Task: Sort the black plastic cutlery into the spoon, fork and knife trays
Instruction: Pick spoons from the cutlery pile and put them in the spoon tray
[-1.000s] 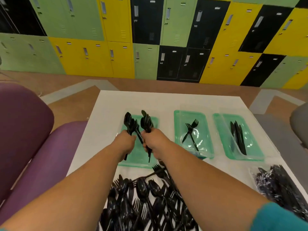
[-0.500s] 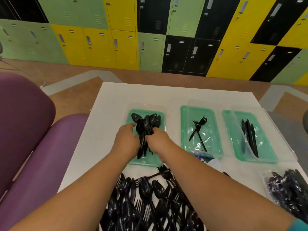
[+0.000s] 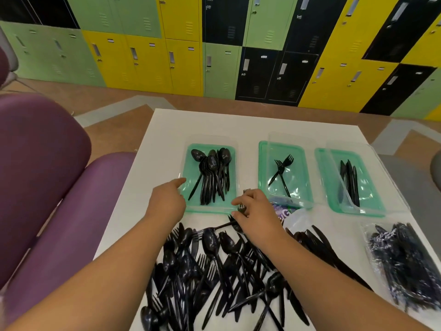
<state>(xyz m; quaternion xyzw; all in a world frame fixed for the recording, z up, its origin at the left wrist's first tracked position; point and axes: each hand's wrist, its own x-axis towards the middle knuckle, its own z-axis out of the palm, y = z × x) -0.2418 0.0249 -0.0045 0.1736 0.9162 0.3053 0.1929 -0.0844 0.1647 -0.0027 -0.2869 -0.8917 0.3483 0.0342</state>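
**Spoons in their tray, right hand on a fork**

On the white table (image 3: pixel 167 130) three green trays stand in a row across the middle. The left tray (image 3: pixel 210 146) holds a bundle of black spoons (image 3: pixel 213 177), bowls toward the far edge. The middle tray (image 3: pixel 281 144) holds two crossed forks (image 3: pixel 280 173). The right tray (image 3: pixel 355 211) holds a few knives (image 3: pixel 349 180).

The left hand (image 3: pixel 167 201) holds nothing. Its forefinger is stretched out to the left rim of the spoon tray; whether it touches the rim cannot be told.

The right hand (image 3: pixel 257 211) sits just in front of the gap between the spoon and fork trays. Its fingers are curled round a fork (image 3: pixel 242 208), whose tines show between them.

A loose pile of mixed black cutlery (image 3: pixel 214 271) covers the near edge of the table under both forearms. A clear bag of more cutlery (image 3: pixel 405 259) lies at the near right corner.

Purple seats (image 3: pixel 35 175) stand left of the table. Green, yellow and black lockers (image 3: pixel 214 44) line the wall beyond.
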